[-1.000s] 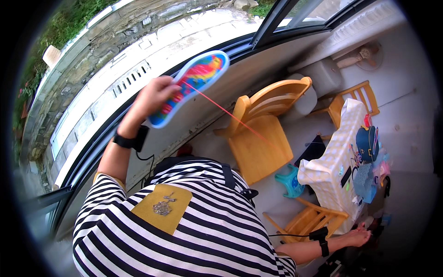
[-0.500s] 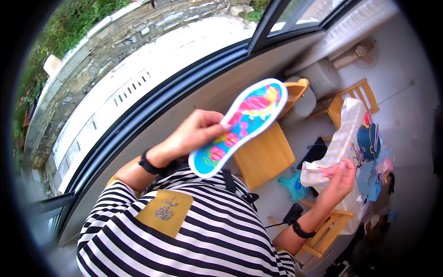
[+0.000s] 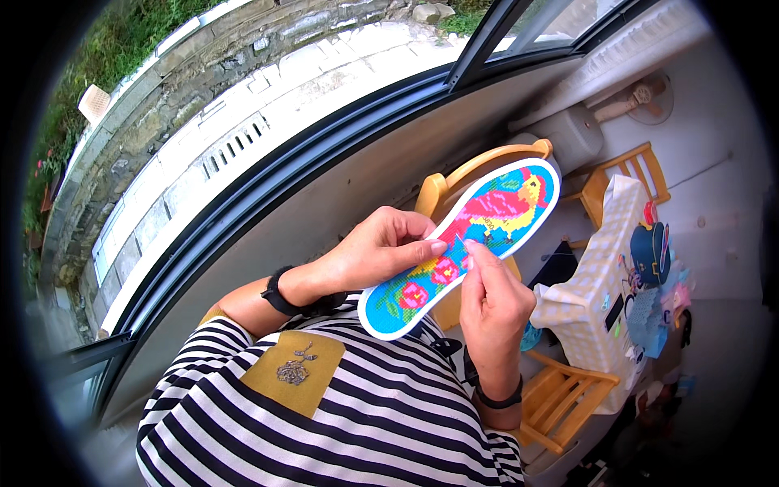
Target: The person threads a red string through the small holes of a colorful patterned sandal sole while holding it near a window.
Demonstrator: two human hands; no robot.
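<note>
My left hand [image 3: 398,247] grips the middle of an embroidered insole [image 3: 503,207], thumb on top and fingers curled beneath it. The insole has a white border, a blue ground, pink flowers at the near end and a pink and yellow bird at the far end. Over its middle, my right hand [image 3: 493,296] is closed in a pinch, its fingertips at the stitched face just right of my left thumb. A thin, pale glint like a needle shows at those fingertips; any thread is too fine to make out.
Wooden chairs [image 3: 568,398] stand to the right, beside a table with a checked cloth [image 3: 568,296] that bears a dark blue bag [image 3: 649,250]. A window frame [image 3: 268,174] runs along my left, with a stone wall outside. A fan [image 3: 645,97] stands at the far right.
My right hand has come in from the right to the middle of the insole. The insole and my left hand have shifted slightly right.
</note>
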